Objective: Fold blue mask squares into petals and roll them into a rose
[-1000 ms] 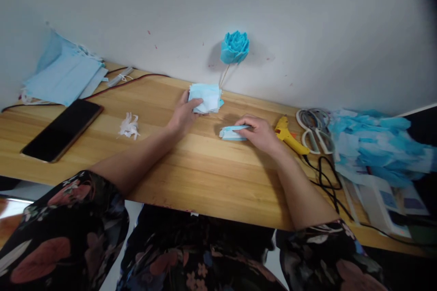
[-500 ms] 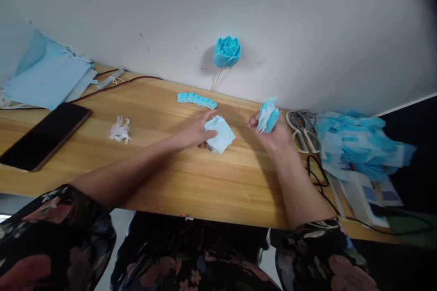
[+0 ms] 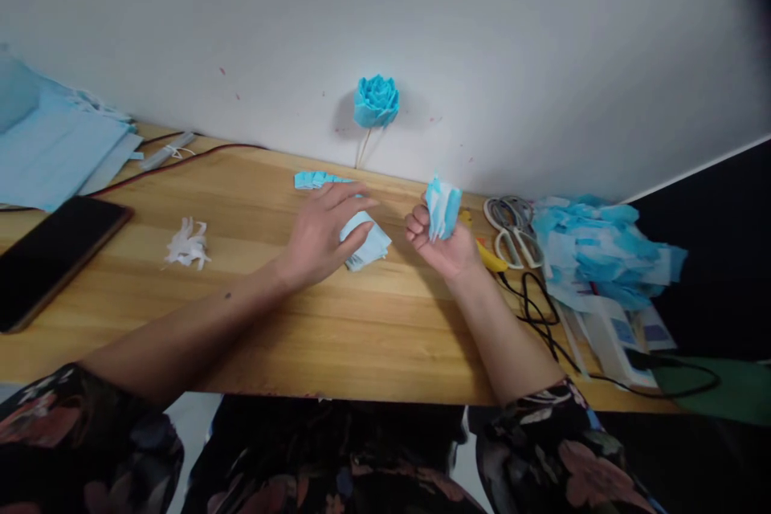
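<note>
My left hand [image 3: 328, 233] hovers with its fingers apart, partly covering a stack of pale blue squares of mask fabric [image 3: 370, 246] on the wooden table. Behind it lies a row of small folded blue pieces [image 3: 313, 179], its right end hidden by my fingers. In my right hand [image 3: 442, 245], palm up and fingers curled, stands a bundle of blue and white mask pieces [image 3: 444, 209]. A blue fabric flower [image 3: 377, 101] on a thin stick leans against the wall between and beyond the hands.
Right of my right hand lie a yellow glue gun [image 3: 491, 255], scissors [image 3: 516, 247], a black cable [image 3: 538, 317] and a heap of blue scraps [image 3: 602, 245]. On the left are face masks [image 3: 60, 140], a phone [image 3: 57, 257] and white strips [image 3: 186, 243].
My left hand has let go of the pale stack, now on the table, and moved left of it. My right hand has lifted its bundle upright. The folded row has come into view.
</note>
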A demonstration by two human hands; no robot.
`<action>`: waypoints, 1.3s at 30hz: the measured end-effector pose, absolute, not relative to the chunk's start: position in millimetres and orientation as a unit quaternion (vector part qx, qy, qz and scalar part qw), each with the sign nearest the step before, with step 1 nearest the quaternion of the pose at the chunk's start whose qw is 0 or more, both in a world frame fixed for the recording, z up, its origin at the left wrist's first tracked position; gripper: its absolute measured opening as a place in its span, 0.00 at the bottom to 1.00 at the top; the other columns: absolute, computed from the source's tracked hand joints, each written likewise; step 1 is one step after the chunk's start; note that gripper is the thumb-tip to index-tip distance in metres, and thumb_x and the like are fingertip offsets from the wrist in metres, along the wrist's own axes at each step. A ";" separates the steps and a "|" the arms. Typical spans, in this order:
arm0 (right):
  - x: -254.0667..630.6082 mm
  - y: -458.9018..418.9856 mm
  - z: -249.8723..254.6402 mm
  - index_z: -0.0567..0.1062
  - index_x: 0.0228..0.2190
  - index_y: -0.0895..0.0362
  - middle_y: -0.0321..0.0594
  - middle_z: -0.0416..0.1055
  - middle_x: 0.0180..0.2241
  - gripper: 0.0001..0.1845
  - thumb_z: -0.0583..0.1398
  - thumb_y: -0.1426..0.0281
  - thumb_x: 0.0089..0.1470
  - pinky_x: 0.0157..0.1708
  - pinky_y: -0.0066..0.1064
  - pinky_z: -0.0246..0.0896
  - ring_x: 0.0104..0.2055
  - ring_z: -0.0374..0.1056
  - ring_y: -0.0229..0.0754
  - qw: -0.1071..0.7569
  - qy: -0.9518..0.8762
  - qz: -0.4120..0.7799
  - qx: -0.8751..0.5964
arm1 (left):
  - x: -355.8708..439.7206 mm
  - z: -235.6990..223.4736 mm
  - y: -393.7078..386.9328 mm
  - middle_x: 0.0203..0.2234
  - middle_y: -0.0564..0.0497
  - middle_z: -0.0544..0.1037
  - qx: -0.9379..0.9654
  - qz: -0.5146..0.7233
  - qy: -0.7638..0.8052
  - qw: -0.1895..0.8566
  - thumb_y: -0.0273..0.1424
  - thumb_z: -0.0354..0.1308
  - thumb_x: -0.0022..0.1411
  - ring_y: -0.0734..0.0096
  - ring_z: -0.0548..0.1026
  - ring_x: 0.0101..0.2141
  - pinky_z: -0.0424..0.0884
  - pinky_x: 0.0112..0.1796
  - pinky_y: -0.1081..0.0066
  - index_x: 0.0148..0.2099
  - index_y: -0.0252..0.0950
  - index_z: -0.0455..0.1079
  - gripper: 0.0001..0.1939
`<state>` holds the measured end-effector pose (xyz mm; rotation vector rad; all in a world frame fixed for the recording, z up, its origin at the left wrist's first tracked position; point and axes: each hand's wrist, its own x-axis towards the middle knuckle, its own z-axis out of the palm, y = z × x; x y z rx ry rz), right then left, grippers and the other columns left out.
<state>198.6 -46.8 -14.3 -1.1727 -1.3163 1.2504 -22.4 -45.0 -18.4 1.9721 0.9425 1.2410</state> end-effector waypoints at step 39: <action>188.2 -64.1 -8.6 0.79 0.35 0.52 0.35 0.80 0.35 0.05 0.62 0.69 0.55 0.43 0.37 0.69 0.38 0.75 0.42 0.439 -0.753 0.166 -0.462 | -19.6 -21.8 -45.1 0.33 0.49 0.80 0.788 0.433 0.360 0.249 0.30 0.57 0.61 0.66 0.76 0.38 0.71 0.43 0.64 0.35 0.36 0.71 0.04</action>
